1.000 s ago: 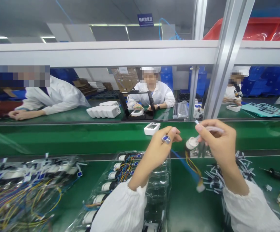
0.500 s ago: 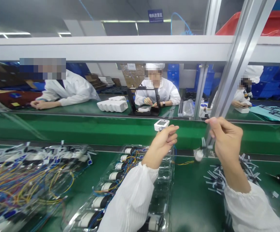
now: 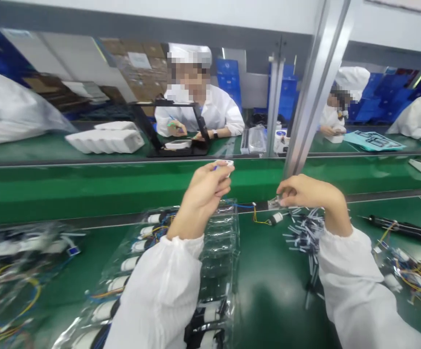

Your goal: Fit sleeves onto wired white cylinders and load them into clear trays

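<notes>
My left hand (image 3: pixel 208 189) is closed around a small white device (image 3: pixel 228 165) above the green belt; only the device's top edge shows past the fingers. Farther right, my right hand (image 3: pixel 301 191) has its fingertips pinched at a small clear bag (image 3: pixel 274 202) by the belt's near edge. Just below that bag lies a small white cylindrical part (image 3: pixel 276 219) with yellow and blue wires. A clear plastic tray (image 3: pixel 219 247) holding white and black motor-like parts stretches under my left forearm. Beneath my right hand is a pile of short grey-white strips (image 3: pixel 307 230).
Wired parts in clear plastic (image 3: pixel 24 247) lie at the left. A black screwdriver (image 3: pixel 403 228) and more wired parts (image 3: pixel 414 271) are at the right. A metal post (image 3: pixel 317 87) rises beyond my hands. Across the belt (image 3: pixel 68 186), people in white work near a black frame (image 3: pixel 199 126).
The view has shifted right and down. My left hand has closed on the white device, which was lying on the belt. My right hand has lowered to the small clear bag.
</notes>
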`<state>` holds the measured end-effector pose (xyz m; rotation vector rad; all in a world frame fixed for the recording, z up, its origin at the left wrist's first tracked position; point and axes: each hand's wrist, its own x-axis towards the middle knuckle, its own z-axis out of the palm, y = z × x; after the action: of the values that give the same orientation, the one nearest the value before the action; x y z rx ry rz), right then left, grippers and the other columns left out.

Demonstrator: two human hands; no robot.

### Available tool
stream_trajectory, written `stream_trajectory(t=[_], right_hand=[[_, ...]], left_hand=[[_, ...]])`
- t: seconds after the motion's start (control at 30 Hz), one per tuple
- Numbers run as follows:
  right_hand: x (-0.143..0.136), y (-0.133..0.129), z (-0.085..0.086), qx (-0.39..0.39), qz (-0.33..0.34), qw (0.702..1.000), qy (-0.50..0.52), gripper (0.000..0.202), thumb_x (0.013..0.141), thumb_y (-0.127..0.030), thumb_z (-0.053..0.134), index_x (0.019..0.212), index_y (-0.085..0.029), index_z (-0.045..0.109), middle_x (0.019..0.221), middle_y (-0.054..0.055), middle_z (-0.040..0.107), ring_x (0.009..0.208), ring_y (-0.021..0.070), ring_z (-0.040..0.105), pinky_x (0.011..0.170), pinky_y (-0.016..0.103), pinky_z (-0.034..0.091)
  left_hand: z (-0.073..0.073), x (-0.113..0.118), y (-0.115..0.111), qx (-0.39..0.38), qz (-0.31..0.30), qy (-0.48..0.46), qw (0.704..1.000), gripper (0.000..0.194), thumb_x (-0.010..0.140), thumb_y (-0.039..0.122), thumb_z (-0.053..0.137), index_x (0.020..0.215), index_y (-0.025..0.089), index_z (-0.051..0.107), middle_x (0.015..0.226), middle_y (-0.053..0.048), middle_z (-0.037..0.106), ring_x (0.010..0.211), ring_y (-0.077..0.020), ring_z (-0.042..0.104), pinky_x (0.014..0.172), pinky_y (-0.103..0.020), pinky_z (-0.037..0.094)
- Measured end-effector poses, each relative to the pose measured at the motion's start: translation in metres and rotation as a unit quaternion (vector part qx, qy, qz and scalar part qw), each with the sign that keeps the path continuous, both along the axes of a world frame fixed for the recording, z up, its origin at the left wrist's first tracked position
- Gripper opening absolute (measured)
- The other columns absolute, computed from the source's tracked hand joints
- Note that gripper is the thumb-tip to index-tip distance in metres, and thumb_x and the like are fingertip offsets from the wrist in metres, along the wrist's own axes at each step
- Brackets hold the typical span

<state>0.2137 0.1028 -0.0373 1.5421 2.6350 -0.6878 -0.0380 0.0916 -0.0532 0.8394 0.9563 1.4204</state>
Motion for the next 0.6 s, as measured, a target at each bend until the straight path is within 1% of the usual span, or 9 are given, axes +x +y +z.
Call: stream_trajectory(t=[0.1,0.2,0.23,0.3,0.37,0.4,0.47,0.53,0.6], right_hand=[[0.000,0.007,-0.015,0.016,-0.015,0.995,-0.094,0.030,0.090,-0.018,0.075,0.120,-0.016,0.076,0.118,0.008,0.079,0.106,0.0204,0.075,0.089,0.024,0.055],[-0.016,0.006,-0.042,0.004,-0.032,0.986,-0.165,0.031,0.083,-0.010,0.081,0.113,-0.014,0.078,0.116,0.012,0.078,0.104,0.0250,0.075,0.090,0.031,0.058],[-0.023,0.004,-0.052,0.005,-0.039,0.981,-0.190,0.029,0.084,-0.011,0.081,0.113,-0.012,0.077,0.115,0.014,0.077,0.104,0.0259,0.075,0.091,0.035,0.059],[-0.035,0.001,-0.070,0.017,-0.049,0.973,-0.226,0.025,0.093,-0.020,0.077,0.115,-0.011,0.073,0.117,0.013,0.075,0.106,0.0252,0.073,0.094,0.042,0.060],[-0.041,-0.002,-0.080,0.035,-0.045,0.970,-0.238,0.024,0.100,-0.028,0.070,0.117,-0.011,0.070,0.117,0.011,0.073,0.105,0.0226,0.072,0.094,0.043,0.061],[-0.040,-0.002,-0.081,0.044,-0.036,0.970,-0.236,0.021,0.101,-0.027,0.068,0.114,-0.010,0.070,0.114,0.011,0.073,0.103,0.0222,0.072,0.092,0.041,0.060],[-0.036,-0.005,-0.075,0.069,-0.009,0.974,-0.217,0.012,0.101,-0.018,0.064,0.105,-0.010,0.073,0.105,0.012,0.075,0.097,0.0230,0.073,0.084,0.035,0.057],[-0.031,-0.009,-0.061,0.110,0.017,0.976,-0.185,0.015,0.100,-0.010,0.058,0.102,-0.012,0.073,0.103,0.013,0.075,0.097,0.0241,0.072,0.078,0.032,0.051],[-0.031,-0.017,-0.045,0.158,0.032,0.975,-0.153,0.021,0.100,-0.006,0.054,0.108,-0.016,0.071,0.109,0.011,0.074,0.098,0.0231,0.071,0.074,0.031,0.044]], left_hand=[[0.010,-0.005,-0.008,0.034,-0.031,0.035,0.998,0.022,0.083,0.011,0.067,0.073,0.017,0.048,0.054,0.009,0.036,0.037,-0.0026,0.025,0.037,-0.016,0.017],[0.019,-0.009,-0.015,0.052,-0.041,0.047,0.997,0.025,0.090,0.013,0.062,0.071,0.017,0.047,0.056,0.009,0.035,0.038,-0.0028,0.025,0.037,-0.016,0.018],[0.022,-0.011,-0.017,0.057,-0.041,0.049,0.996,0.024,0.091,0.013,0.061,0.072,0.017,0.048,0.056,0.009,0.034,0.039,-0.0028,0.025,0.038,-0.016,0.018],[0.025,-0.014,-0.021,0.066,-0.037,0.050,0.996,0.021,0.092,0.013,0.061,0.074,0.016,0.050,0.056,0.009,0.034,0.039,-0.0028,0.024,0.038,-0.016,0.018],[0.027,-0.015,-0.023,0.076,-0.032,0.057,0.995,0.017,0.090,0.014,0.064,0.076,0.016,0.054,0.055,0.009,0.033,0.039,-0.0028,0.023,0.038,-0.015,0.018],[0.028,-0.016,-0.025,0.082,-0.030,0.065,0.994,0.015,0.088,0.015,0.066,0.077,0.016,0.056,0.055,0.009,0.033,0.039,-0.0028,0.023,0.038,-0.015,0.018],[0.027,-0.015,-0.027,0.088,-0.035,0.094,0.991,0.014,0.084,0.019,0.072,0.079,0.016,0.060,0.053,0.009,0.031,0.039,-0.0026,0.022,0.039,-0.015,0.017],[0.025,-0.013,-0.028,0.093,-0.055,0.134,0.985,0.017,0.080,0.025,0.078,0.080,0.015,0.064,0.052,0.010,0.029,0.040,-0.0028,0.021,0.040,-0.016,0.015],[0.021,-0.010,-0.028,0.094,-0.081,0.185,0.975,0.024,0.079,0.034,0.081,0.083,0.013,0.069,0.051,0.009,0.030,0.042,-0.0036,0.021,0.041,-0.017,0.014]])
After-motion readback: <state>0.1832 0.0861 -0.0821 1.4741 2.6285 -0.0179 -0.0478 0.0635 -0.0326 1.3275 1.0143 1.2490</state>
